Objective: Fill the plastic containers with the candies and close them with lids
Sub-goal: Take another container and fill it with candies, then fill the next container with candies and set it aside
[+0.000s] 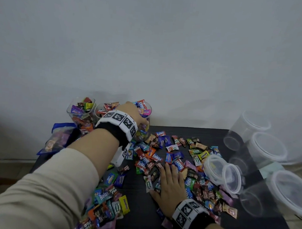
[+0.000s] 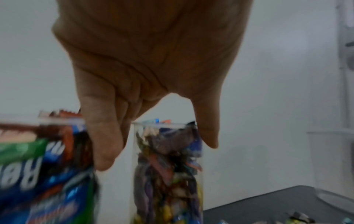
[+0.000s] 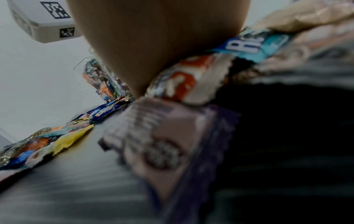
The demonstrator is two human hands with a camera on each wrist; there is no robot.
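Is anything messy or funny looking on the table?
Yes. Wrapped candies lie scattered loose across the dark table, where the right hand lies flat on them. The container under the left hand is heaped above its rim, so a lid may not sit flat.

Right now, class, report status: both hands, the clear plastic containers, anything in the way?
Left hand open over rightmost filled clear plastic container. Right hand flat on loose wrapped candies. Translucent round lids unused. No obstruction.

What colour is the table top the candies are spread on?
Black, or very dark; the table top shows best in the head view.
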